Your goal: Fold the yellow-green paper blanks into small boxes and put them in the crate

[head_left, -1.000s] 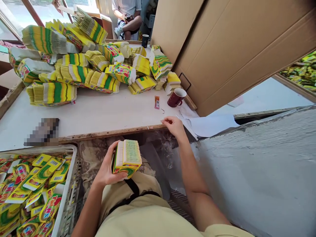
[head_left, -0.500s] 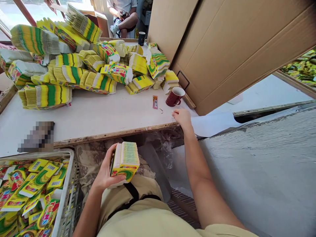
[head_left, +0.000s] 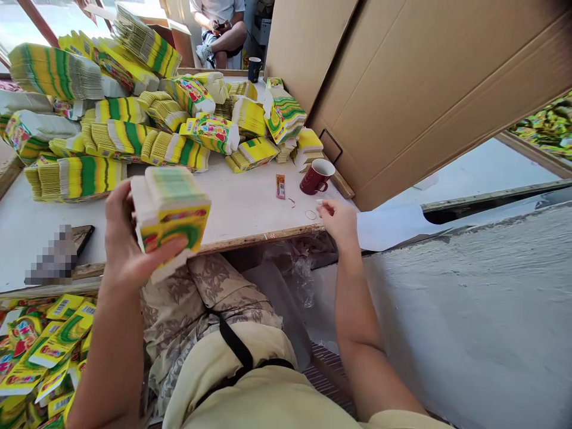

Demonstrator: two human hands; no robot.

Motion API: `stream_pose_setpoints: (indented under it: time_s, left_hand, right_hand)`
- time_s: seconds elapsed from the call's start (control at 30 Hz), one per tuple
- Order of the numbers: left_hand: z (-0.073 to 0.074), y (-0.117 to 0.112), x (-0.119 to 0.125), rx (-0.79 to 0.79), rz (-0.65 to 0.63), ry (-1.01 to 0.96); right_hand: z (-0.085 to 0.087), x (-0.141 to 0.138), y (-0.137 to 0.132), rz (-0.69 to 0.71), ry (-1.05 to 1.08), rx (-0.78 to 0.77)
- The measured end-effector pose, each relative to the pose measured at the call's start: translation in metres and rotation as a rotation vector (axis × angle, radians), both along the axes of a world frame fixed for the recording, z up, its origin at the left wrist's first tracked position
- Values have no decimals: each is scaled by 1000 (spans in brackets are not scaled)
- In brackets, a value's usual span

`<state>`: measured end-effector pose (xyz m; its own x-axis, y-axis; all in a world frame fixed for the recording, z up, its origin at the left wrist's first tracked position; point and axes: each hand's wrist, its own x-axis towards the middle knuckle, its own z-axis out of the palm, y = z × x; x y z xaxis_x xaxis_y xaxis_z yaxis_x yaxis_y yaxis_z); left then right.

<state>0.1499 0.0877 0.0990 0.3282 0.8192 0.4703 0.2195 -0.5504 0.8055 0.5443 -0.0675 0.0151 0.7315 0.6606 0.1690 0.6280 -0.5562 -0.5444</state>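
Observation:
My left hand (head_left: 129,244) is wrapped round a thick stack of flattened yellow-and-green cartons (head_left: 179,202), its thumb across the printed front. The stack is raised over the table's front edge and slightly blurred. My right hand (head_left: 338,223) is over the front edge of the table, fingers bent but a little apart, with nothing visible in them. Just left of its fingertips a thin rubber band (head_left: 310,214) lies in a loop on the white tabletop (head_left: 241,208). Beyond that hand stands a dark red mug (head_left: 317,177), with a small wrapped sachet (head_left: 280,186) beside it.
Bundles of flattened cartons (head_left: 120,134) are heaped across the back of the table. A phone (head_left: 83,238) lies at the left, above a crate of loose cartons (head_left: 40,357). Large cardboard (head_left: 402,89) borders the right; a seated person (head_left: 218,30) is beyond the table.
My left hand has lifted the carton stack from near my lap, up and to the left. My right hand has drawn slightly right, and the rubber band's loop now shows beside it.

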Motion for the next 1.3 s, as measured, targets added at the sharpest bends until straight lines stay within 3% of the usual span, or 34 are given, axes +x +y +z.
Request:
stream_pose_setpoints:
  time_s: [0.07,0.13,0.23,0.37,0.5,0.67,0.83,0.9,1.0,1.2,1.3]
  left_hand:
    - [13,27,16,227,6,214]
    - [13,47,33,334,77,543]
    - [-10,68,55,297,11,961]
    - [-54,85,68,244,-190,1209]
    - [-71,89,68,259,-173,1203]
    - [-73,90,67,264,-162,1183]
    - [-77,92,67,285,-165,1232]
    - [-77,92,66,282,-167,1235]
    - [-75,89,65,264,-155,1189]
    - [-72,92,64,168,-160,1079]
    - [-67,105,62,24,-49,950]
  right_hand:
    - [1,-13,3,65,22,18]
    - [1,-27,8,134,32,16]
    - [-2,-50,19,251,39,12]
    - [-7,-82,41,457,104,26]
    - [1,-118,77,712,187,92]
    - [18,-161,142,943,-15,184]
    - [-5,-185,187,1097,19,-141]
    - [-18,-183,190,1125,82,-187]
    - [-29,-173,186,1135,192,-87]
    - [-24,-154,163,966,281,122]
    - [-26,-147,149,840,339,230]
